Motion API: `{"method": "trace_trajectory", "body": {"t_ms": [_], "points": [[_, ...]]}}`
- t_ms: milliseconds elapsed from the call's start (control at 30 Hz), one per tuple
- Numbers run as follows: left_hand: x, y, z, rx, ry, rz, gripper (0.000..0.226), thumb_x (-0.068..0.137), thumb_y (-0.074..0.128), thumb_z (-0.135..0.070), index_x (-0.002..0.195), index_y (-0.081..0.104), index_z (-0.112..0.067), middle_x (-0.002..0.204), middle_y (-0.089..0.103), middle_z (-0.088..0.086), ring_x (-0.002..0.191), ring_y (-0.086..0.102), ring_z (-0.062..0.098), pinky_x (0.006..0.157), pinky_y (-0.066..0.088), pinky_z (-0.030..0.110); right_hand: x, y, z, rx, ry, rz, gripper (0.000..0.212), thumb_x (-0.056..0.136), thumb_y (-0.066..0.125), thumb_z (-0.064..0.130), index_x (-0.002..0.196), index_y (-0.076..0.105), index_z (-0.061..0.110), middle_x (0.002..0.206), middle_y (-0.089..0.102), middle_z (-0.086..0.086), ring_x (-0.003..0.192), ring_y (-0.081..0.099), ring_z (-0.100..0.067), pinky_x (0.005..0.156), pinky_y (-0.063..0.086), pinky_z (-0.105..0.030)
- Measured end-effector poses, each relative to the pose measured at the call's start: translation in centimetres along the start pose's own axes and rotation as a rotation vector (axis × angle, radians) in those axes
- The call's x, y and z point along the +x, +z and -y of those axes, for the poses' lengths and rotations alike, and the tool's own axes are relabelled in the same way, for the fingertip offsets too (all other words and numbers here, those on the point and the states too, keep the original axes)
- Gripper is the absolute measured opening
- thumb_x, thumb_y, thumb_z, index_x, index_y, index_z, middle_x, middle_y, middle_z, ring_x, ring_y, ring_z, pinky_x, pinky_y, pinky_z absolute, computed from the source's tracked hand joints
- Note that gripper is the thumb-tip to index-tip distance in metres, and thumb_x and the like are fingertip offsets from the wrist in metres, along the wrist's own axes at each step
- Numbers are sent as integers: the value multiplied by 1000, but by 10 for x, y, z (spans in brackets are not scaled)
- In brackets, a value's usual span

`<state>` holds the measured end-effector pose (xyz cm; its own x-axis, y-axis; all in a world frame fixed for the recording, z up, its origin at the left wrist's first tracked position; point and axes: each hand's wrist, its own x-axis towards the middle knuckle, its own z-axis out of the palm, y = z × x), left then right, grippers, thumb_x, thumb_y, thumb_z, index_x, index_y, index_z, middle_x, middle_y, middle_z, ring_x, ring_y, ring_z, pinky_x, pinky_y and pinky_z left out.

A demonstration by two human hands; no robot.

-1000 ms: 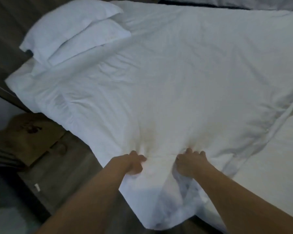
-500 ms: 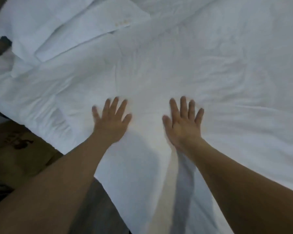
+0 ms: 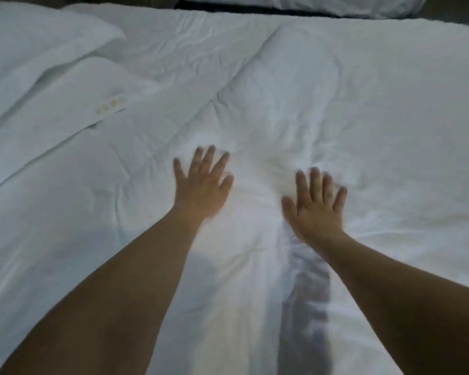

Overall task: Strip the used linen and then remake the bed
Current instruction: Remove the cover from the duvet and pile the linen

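A white duvet (image 3: 349, 109) covers the whole bed, wrinkled in the middle. My left hand (image 3: 202, 185) lies flat on it with fingers spread, slightly blurred. My right hand (image 3: 316, 204) presses flat on the duvet a little nearer to me, fingers straight and spread. Two white pillows lie at the head of the bed on the left: an upper pillow (image 3: 38, 47) and a lower pillow (image 3: 73, 96) with a buttoned edge. A dark shadowed fold runs down the cover below my right wrist.
A second white bed (image 3: 309, 2) shows beyond a dark gap at the top edge. The duvet hangs over the near side of the bed under my forearms.
Both hands let go of the duvet edge they gripped, opened flat and slid forward across the cover toward the bed's middle. The view moved in over the bed.
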<state>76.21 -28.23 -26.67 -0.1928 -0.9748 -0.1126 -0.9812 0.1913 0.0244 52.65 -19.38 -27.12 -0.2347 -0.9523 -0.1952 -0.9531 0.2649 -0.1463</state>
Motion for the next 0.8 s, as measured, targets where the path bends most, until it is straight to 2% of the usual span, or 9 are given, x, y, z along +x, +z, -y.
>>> {"method": "trace_trajectory", "body": {"t_ms": [100, 133, 167, 233, 333, 400, 500, 600, 800], "points": [[15, 10, 53, -82, -585, 225, 72, 96, 12, -58, 157, 3, -20, 164, -6, 5, 150, -6, 28, 119, -5, 53, 51, -27, -43, -21, 51, 53, 69, 94, 10, 64, 152, -15, 35, 160, -24, 2, 147, -21, -27, 115, -13, -57], [30, 1, 52, -101, -678, 264, 76, 95, 12, -58, 156, 2, -14, 164, -7, 8, 150, -7, 31, 118, -5, 55, 68, -36, -54, -31, 56, 84, 69, 94, 8, 64, 152, -16, 35, 159, -25, 2, 147, -21, -26, 115, -12, -58], [50, -12, 37, -105, -685, 233, 78, 95, 12, -58, 156, 2, -12, 163, -8, 9, 149, -9, 31, 117, -6, 58, 85, -46, -63, -28, 61, 110, 69, 94, 8, 64, 152, -16, 35, 159, -25, 3, 147, -21, -26, 115, -11, -59], [107, -40, -24, -135, -434, 93, 71, 96, 13, -58, 157, 0, -23, 163, -11, 4, 149, -12, 28, 115, -8, 62, 120, -65, -77, 11, 90, 112, 67, 95, 9, 64, 152, -13, 36, 160, -24, 3, 147, -20, -27, 115, -12, -60], [181, -62, -129, -138, 96, 37, 60, 98, 14, -59, 152, -4, -43, 163, -14, -8, 149, -17, 20, 114, -9, 63, 180, -78, -88, 7, 92, 51, 67, 94, 8, 66, 152, -11, 39, 160, -22, 3, 147, -19, -30, 113, -13, -61], [223, -52, -166, -35, 259, 24, 59, 96, 10, -62, 151, -5, -47, 162, -14, -12, 148, -19, 17, 110, -11, 67, 221, -74, -98, -39, 92, -23, 67, 92, 6, 69, 151, -12, 42, 160, -23, 4, 147, -21, -29, 112, -14, -62], [282, -8, -165, -26, 161, 25, 62, 91, 4, -71, 148, -12, -52, 160, -23, -14, 146, -26, 16, 104, -18, 69, 263, -48, -114, -84, 109, -151, 69, 88, 2, 73, 149, -15, 45, 159, -26, 4, 145, -26, -29, 111, -18, -61], [325, 31, -154, -19, 110, -9, 67, 86, 0, -77, 145, -20, -53, 157, -30, -12, 143, -32, 16, 102, -19, 71, 293, -12, -119, -117, 89, -199, 72, 86, -2, 75, 149, -17, 43, 158, -28, -1, 144, -29, -31, 110, -17, -63], [418, 33, -173, 15, 131, -245, 78, 85, -1, -80, 150, -18, -41, 160, -26, 0, 146, -26, 25, 102, -11, 77, 360, -1, -119, -111, 117, -328, 73, 90, 7, 73, 152, -13, 40, 160, -22, -8, 145, -23, -33, 110, -10, -68]]}}
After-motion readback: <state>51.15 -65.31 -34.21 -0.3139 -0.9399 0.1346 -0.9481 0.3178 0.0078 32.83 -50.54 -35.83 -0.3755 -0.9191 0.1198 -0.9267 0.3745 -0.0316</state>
